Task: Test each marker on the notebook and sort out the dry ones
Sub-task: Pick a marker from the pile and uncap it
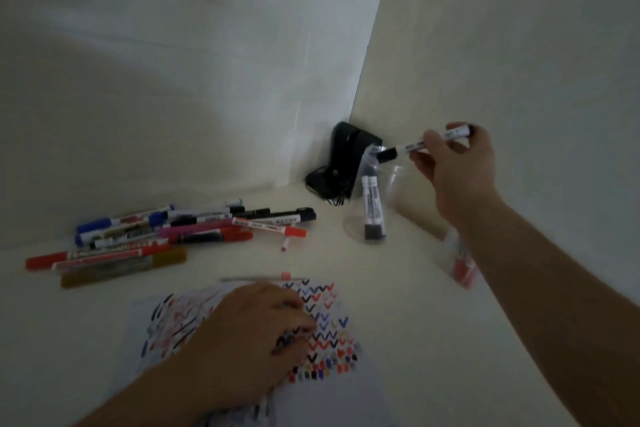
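Note:
The notebook [346, 388] lies open at the near middle, its pages covered with coloured check marks and strokes. My left hand [249, 333] rests flat on it, fingers spread, holding nothing. My right hand [453, 163] is raised at the right and grips a white marker with a black cap [412, 147], cap end tilted down over the rim of a clear plastic cup [372, 208]. Two white, black-capped markers [372, 208] stand cap down inside that cup. A pile of several markers [166, 236] in red, blue, black, pink and gold lies on the table at the left.
A second clear cup [460, 263] with red markers sits at the right, partly hidden behind my right forearm. A black device with cables [346, 166] stands in the corner behind the first cup. A small pink cap [284, 246] lies near the pile. White walls close in behind and right.

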